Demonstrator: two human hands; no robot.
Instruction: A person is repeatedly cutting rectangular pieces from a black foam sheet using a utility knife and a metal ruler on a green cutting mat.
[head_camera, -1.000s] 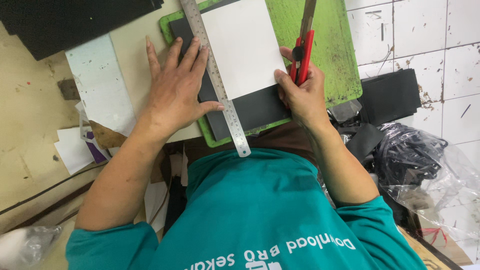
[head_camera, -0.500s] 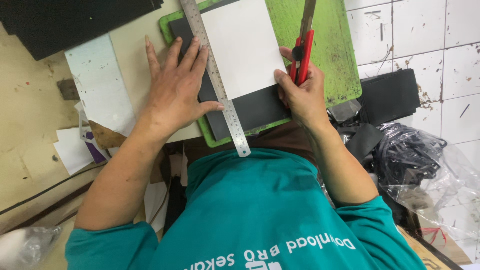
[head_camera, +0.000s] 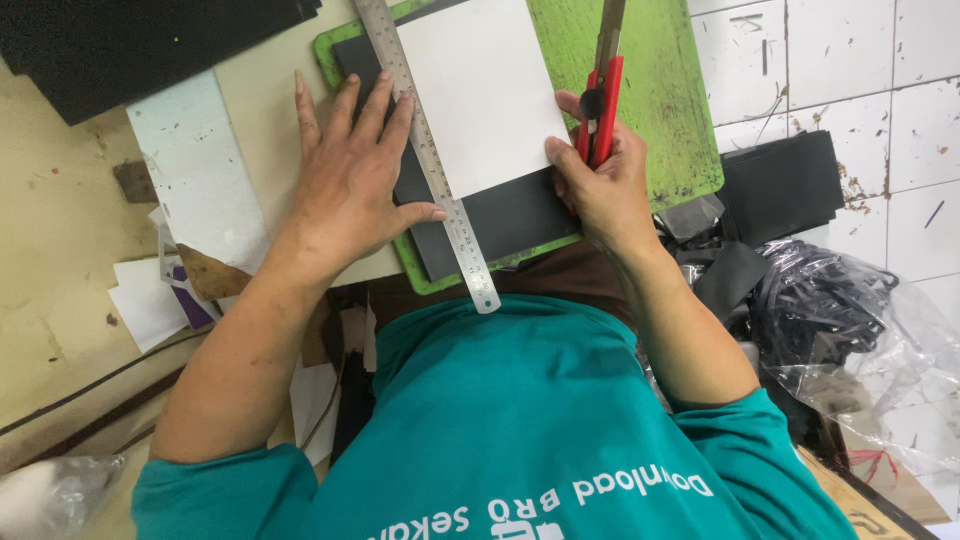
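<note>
Left hand (head_camera: 350, 185) lies flat, fingers spread, palm down, thumb tip touching the long steel ruler (head_camera: 430, 160) just to its right. Ruler runs diagonally over a dark grey foam sheet (head_camera: 500, 215). Right hand (head_camera: 600, 185) is closed around a red-handled utility knife (head_camera: 600, 105), thumb resting on the corner of a white rectangular card (head_camera: 475, 90) lying between the hands. Beneath all: green cutting mat (head_camera: 650, 80). Beyond the left hand, black foam sheets (head_camera: 130, 45).
</note>
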